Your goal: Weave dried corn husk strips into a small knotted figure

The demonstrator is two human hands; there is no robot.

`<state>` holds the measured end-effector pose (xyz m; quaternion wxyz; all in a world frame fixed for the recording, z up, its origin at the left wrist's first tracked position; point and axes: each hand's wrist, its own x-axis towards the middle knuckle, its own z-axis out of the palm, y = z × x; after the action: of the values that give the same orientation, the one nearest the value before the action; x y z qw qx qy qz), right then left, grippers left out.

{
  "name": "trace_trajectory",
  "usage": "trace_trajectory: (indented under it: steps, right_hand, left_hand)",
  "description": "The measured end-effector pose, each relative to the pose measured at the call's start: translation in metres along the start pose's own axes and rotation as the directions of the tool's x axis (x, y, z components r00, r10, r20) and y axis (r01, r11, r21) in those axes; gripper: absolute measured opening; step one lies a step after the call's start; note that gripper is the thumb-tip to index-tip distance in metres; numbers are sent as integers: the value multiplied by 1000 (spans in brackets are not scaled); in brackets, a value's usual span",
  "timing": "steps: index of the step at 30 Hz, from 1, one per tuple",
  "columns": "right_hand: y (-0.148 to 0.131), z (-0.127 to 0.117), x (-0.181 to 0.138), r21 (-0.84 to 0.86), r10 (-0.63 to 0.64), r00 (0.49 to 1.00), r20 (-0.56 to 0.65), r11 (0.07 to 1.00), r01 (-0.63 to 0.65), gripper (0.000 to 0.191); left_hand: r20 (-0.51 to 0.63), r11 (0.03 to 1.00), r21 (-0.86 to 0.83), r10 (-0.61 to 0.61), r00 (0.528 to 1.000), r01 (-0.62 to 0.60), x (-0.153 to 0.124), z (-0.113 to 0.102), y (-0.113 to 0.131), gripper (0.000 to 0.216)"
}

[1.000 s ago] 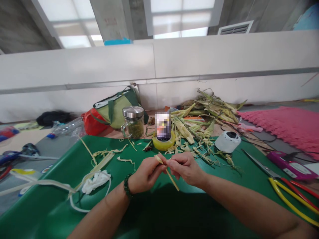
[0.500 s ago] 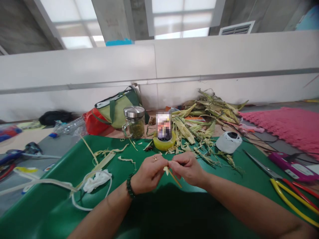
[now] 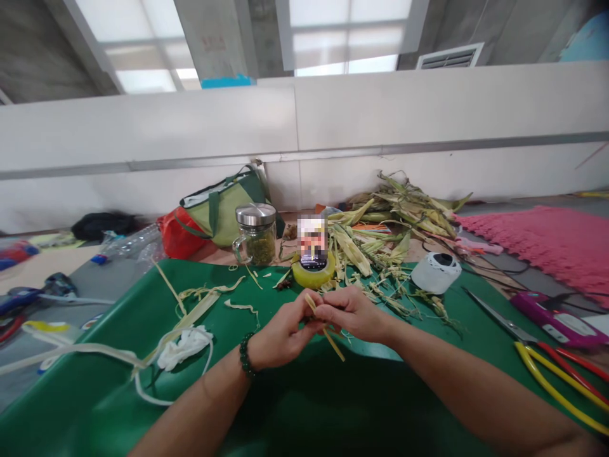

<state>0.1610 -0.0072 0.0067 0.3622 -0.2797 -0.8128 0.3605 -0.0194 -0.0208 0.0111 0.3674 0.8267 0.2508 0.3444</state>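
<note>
Over the green mat (image 3: 118, 381), my left hand (image 3: 280, 336) and my right hand (image 3: 354, 314) meet fingertip to fingertip. Both pinch a thin pale strip of corn husk (image 3: 328, 333); its lower end sticks out down and to the right below my fingers, its upper end pokes up between them. A dark bead bracelet (image 3: 244, 355) circles my left wrist. Just beyond my hands a phone (image 3: 311, 242) leans upright in a yellow tape roll (image 3: 311, 276).
A heap of corn husks (image 3: 394, 219) lies behind and right of the phone. A lidded glass jar (image 3: 255, 235), green bag (image 3: 221, 206), white roll (image 3: 435, 271), scissors (image 3: 499, 317), yellow and red handled pliers (image 3: 556, 374), a pink mat (image 3: 547, 238) and white strips (image 3: 183, 346) surround me.
My hands have closed in on each other and turned the husk strip; its upper end now shows between my fingers and the lower end points further down-right.
</note>
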Motion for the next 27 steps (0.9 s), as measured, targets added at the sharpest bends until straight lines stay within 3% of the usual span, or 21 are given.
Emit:
trace_trajectory:
  steps: [5,9,11,13,15,17,19,23,27]
  right_hand:
    - [-7,1,-7,-86,-138,990,-20,987,135,55]
    - [-13,2,-9,87,-77,997,22,993,75,53]
    - [-12,2,-7,162,-34,998,45,986,27,51]
    - [-8,2,-4,138,-21,1000,11,990,20,50]
    - [-3,0,-1,39,-24,999,-46,999,25,49]
    - [-1,-1,1,-52,-36,997,-75,998,32,47]
    - [-2,-2,0,-96,-68,996,-57,993,62,47]
    - [-11,-2,-6,-98,-152,988,-32,984,148,45]
    - [-16,0,-10,-64,-147,988,-40,987,144,43]
  left_hand:
    - [-5,992,-123,31,999,-32,-4,5,8,20]
    - [-3,909,-414,-58,998,51,-7,11,14,23]
    - [9,874,-476,-107,994,99,-6,12,12,24]
    - [3,910,-391,-151,989,140,-3,10,6,24]
    - [-56,982,-128,-148,987,140,-1,8,0,18]
    - [-89,981,172,-76,993,90,0,7,-5,18]
    - [-53,949,314,18,998,-1,0,6,-5,24]
    - [-12,964,232,134,991,-127,-3,5,4,35]
    - [-15,980,132,151,988,-147,-3,2,11,41]
